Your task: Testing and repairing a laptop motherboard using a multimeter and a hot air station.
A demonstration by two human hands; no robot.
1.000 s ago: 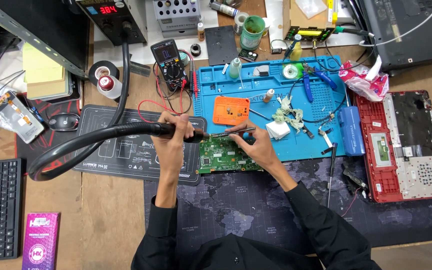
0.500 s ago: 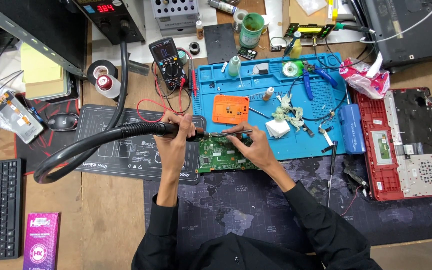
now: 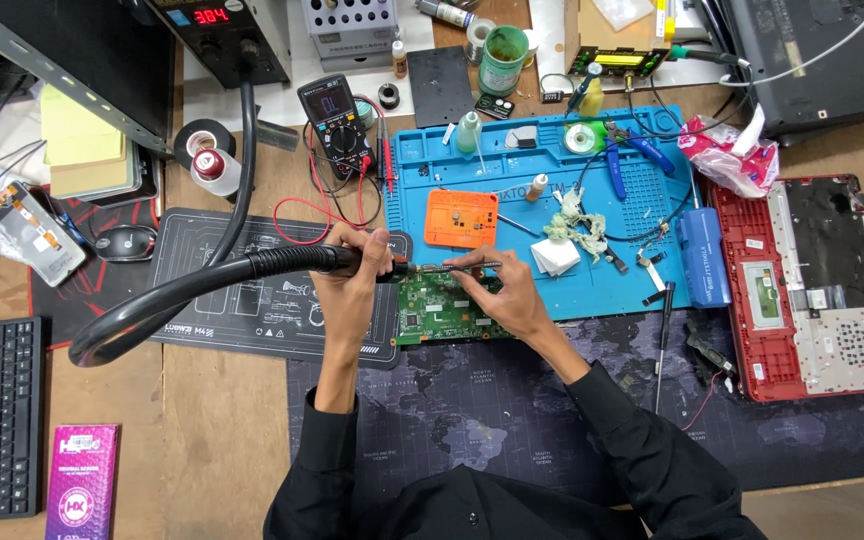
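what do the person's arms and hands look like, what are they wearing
Both arms are covered by long black sleeves that reach to the wrists, part of a dark button-front shirt. The left hand and the right hand are bare: no gloves. No ring, watch or wrist strap shows from this overhead view. The cuffs look plain, with no visible markings.

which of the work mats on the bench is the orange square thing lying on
The blue mat, top centre. The orange square holder sits on its left part; the black mat and the dark map mat don't carry it.
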